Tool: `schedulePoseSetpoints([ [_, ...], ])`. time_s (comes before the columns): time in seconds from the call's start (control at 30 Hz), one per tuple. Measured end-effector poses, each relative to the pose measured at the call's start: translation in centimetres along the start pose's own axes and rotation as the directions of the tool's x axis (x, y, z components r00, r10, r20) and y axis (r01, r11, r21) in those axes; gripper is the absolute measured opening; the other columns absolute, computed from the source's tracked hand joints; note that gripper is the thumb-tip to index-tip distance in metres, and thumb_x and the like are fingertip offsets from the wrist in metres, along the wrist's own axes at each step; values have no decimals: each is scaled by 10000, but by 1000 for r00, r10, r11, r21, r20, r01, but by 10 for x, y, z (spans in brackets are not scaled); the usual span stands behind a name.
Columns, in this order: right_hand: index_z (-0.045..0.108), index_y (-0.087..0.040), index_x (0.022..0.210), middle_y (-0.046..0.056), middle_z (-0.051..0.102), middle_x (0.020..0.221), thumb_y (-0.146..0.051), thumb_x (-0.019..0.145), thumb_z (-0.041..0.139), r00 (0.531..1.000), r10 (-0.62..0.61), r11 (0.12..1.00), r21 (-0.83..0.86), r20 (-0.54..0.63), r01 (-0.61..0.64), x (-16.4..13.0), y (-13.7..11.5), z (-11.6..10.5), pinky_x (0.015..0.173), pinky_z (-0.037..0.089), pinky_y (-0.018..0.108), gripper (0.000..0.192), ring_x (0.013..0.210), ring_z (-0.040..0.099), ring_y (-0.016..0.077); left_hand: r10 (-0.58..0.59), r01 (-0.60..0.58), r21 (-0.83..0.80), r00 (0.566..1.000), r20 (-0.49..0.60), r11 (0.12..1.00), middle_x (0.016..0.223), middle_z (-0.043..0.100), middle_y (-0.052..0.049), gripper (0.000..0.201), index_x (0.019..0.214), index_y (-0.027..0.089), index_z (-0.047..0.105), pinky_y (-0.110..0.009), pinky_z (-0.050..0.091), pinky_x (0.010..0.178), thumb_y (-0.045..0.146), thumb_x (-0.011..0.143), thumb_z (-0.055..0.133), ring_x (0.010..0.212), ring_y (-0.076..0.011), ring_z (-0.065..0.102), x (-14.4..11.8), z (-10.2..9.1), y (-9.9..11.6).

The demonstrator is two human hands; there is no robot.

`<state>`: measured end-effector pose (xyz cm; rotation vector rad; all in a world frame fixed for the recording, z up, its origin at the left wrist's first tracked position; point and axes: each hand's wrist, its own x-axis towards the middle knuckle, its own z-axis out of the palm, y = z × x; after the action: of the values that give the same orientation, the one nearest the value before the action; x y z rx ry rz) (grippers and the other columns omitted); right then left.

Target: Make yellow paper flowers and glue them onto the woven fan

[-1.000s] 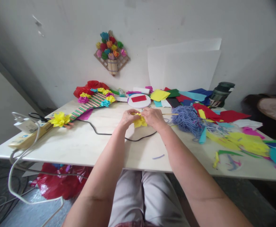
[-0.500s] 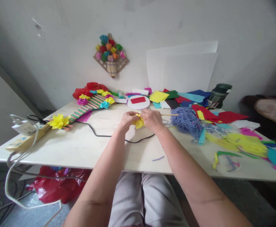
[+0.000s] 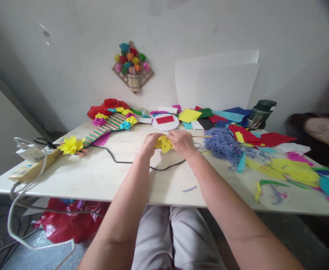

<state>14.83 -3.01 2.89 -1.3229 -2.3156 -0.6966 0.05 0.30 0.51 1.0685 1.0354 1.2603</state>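
Note:
Between my two hands is a piece of crumpled yellow crepe paper [image 3: 164, 144], gathered like a flower. My left hand [image 3: 152, 141] is closed on its left side, fingers bent over the paper. On the right side, my right hand [image 3: 183, 141] pinches the paper, and a thin wooden stick [image 3: 202, 136] sticks out to the right from that hand. The stick's other end is hidden by the fingers. A tangle of purple-blue yarn [image 3: 222, 144] lies right of my right hand. Behind the hands is a white oval card [image 3: 165, 125] with a red rectangle [image 3: 165, 119] on it.
A woven fan-shaped piece with paper flowers [image 3: 105, 128] lies at the left, near a power strip [image 3: 26, 171]. A black cord [image 3: 125, 162] crosses the table. Coloured paper scraps [image 3: 294, 170] cover the right side; a dark green flask [image 3: 261, 114] stands behind them.
More of the yellow paper shows between my hands, spread wider toward the left hand. My right hand and the stick have hardly moved.

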Motion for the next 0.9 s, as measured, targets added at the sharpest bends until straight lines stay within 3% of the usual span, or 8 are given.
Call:
schedulePoseSetpoints([
  [0.1,691,-198,956,67,650,934,-208,940,338,1000,19,999,27,18,-20,-1,1,-1,613,239,302,353,747,517,151,27,-27,2,1000,-2,1000,682,627,-21,235,745,140,661,-242,412,552,318,593,633,636,-146,562,1,0,-1],
  [0.23,693,-209,987,66,647,981,-257,933,349,997,71,990,117,43,-75,-3,2,-3,610,264,289,352,818,547,161,68,-68,-4,990,121,998,617,612,-26,201,692,134,638,-232,411,560,319,613,641,601,-132,560,0,-2,0],
  [0.43,652,-235,1107,44,653,1047,-271,899,421,987,162,944,289,22,-161,-3,9,3,707,357,257,313,903,575,164,130,-135,12,971,201,991,608,605,-21,340,721,125,642,-229,416,557,429,593,724,565,-116,550,3,-6,-3],
  [0.73,649,-198,947,38,695,953,-235,846,493,944,302,860,390,134,-330,-1,24,10,685,372,264,190,835,595,172,285,-325,331,944,164,886,614,587,-11,368,816,119,698,-214,371,535,462,703,628,569,-108,502,9,-5,-7],
  [0.9,666,-232,945,1,709,922,-277,831,543,956,278,855,430,89,-288,-2,27,8,665,374,253,174,771,597,149,320,-366,352,930,182,862,640,597,-10,371,839,126,708,-212,377,552,463,725,602,595,-114,507,10,-6,-8],
])
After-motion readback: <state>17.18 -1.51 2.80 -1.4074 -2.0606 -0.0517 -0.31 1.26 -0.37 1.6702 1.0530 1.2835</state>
